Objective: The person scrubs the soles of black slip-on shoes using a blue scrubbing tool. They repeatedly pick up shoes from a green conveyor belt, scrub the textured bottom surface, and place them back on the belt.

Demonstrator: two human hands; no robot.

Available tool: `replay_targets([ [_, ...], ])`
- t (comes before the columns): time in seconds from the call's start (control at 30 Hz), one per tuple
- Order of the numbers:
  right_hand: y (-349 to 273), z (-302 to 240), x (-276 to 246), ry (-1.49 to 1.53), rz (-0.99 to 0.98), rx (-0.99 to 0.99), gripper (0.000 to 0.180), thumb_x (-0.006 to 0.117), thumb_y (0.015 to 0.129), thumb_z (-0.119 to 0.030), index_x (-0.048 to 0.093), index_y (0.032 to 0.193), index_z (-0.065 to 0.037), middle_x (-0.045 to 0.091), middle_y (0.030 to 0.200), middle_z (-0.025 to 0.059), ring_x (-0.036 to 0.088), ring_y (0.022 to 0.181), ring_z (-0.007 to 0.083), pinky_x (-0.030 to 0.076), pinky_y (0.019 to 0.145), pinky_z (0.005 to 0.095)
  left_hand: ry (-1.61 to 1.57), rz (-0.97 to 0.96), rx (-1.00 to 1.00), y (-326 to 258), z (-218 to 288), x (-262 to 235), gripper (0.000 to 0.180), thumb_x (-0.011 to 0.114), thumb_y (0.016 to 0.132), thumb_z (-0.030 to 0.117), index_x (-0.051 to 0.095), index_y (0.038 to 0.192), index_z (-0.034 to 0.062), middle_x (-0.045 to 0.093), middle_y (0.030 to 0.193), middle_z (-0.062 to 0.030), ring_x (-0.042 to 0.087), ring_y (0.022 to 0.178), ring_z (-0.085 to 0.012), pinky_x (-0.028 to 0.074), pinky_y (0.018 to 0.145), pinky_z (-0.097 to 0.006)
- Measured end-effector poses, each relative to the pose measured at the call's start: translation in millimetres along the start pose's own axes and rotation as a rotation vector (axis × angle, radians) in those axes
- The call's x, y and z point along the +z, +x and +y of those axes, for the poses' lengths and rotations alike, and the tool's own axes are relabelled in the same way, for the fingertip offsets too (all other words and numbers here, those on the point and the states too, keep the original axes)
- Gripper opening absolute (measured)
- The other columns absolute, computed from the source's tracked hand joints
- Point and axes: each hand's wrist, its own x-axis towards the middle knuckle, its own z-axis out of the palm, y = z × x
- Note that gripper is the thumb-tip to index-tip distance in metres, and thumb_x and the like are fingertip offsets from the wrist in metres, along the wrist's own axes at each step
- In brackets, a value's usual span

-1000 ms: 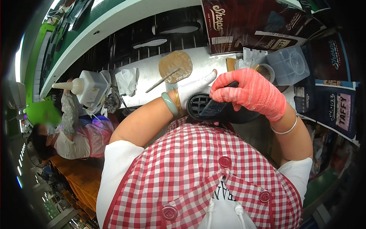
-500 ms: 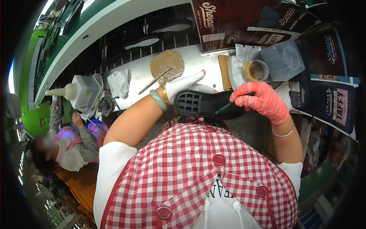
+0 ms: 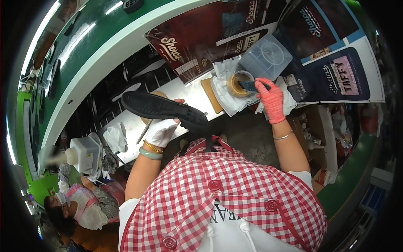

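Note:
My left hand (image 3: 161, 132), in a white glove with fingertips bare, grips a black shoe sole (image 3: 156, 106) from below. The sole hangs tilted above the bench, its toe end pointing to the far left. A coral knit glove covers my right hand (image 3: 272, 101), which is closed around the handle end of a dark, flat brush (image 3: 250, 86). The brush's tip reaches into a small round tub (image 3: 235, 89) with amber-coloured walls. Its contents are hard to make out. Part of a round brown lid-like disc (image 3: 158, 94) shows behind the sole.
White cloth or paper (image 3: 224, 94) lies under the tub, beside a tan block (image 3: 211, 95). A clear plastic box (image 3: 266, 56) stands behind. Printed cardboard (image 3: 189, 42) screens the back. At left are a white squeeze bottle (image 3: 86, 154), crumpled tissue (image 3: 115, 137) and a seated co-worker (image 3: 90, 203).
The brush has left the sole and moved right into the tub. My left hand has raised and turned the sole toward the left. The whole view has also swung.

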Motion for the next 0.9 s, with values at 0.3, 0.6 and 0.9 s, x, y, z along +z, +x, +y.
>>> replay_targets([
  [0.3, 12, 28, 8, -0.021, 0.061, -0.017, 0.027, 0.066, 0.083, -0.024, 0.066, 0.101, -0.003, 0.064, 0.081, 0.0020, 0.054, 0.062, 0.0075, 0.047, 0.058, 0.0225, 1.047, 0.068, 0.538, 11, -40, 1, 0.067, 0.076, 0.071, 0.011, 0.042, 0.129, 0.0001, 0.052, 0.121, -0.0126, 0.053, 0.112, -0.0209, 0.044, 0.092, -0.031],
  [0.6, 11, 48, -6, 0.118, 0.062, 0.179, 0.025, 0.066, 0.084, -0.024, 0.065, 0.098, -0.003, 0.063, 0.080, 0.0050, 0.053, 0.054, 0.0063, 0.042, 0.048, 0.0196, 1.136, 0.195, 0.551, 2, -39, 13, 0.058, 0.069, 0.076, 0.010, 0.044, 0.128, 0.0023, 0.050, 0.126, -0.0139, 0.048, 0.118, -0.0242, 0.037, 0.099, -0.035],
  [0.9, -73, -94, 66, 0.586, -0.230, -0.024, 0.023, 0.053, 0.092, -0.022, 0.061, 0.099, -0.002, 0.063, 0.077, 0.0055, 0.058, 0.055, 0.0080, 0.042, 0.046, 0.0182, 0.688, 0.394, 0.594, 12, -7, 14, 0.059, 0.068, 0.078, 0.010, 0.037, 0.128, 0.0031, 0.049, 0.119, -0.0100, 0.045, 0.117, -0.0215, 0.035, 0.101, -0.033],
])
